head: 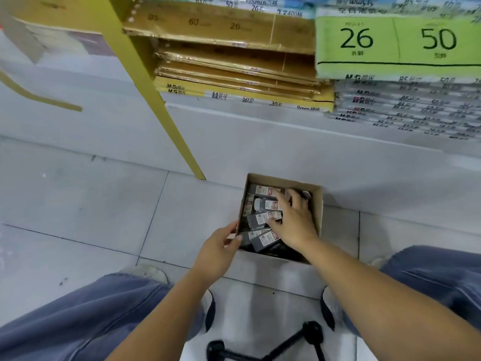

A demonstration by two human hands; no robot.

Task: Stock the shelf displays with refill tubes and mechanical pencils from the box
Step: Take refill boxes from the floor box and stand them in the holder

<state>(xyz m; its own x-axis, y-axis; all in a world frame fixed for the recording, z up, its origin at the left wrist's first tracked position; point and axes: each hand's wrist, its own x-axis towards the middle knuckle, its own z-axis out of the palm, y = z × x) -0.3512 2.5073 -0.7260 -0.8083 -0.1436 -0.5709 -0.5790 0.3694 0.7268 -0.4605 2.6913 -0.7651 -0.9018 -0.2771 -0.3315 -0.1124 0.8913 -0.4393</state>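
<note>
An open cardboard box (318, 204) stands on the tiled floor in front of me. It holds several dark refill tubes (260, 220) with red and white labels. My right hand (294, 220) reaches into the box, its fingers spread over the tubes and its thumb against one of them. Whether it grips a tube is unclear. My left hand (221, 246) is at the box's near left corner, with the thumb and fingers pinching something small and whitish (231, 234) at the box's edge.
A yellow shelf post (156, 100) slants down to the floor left of the box. Stacks of wrapped loose-leaf paper (234, 61) lie on the low shelf behind. My knees are at both lower corners, and a black stool base (263, 342) sits between my shoes.
</note>
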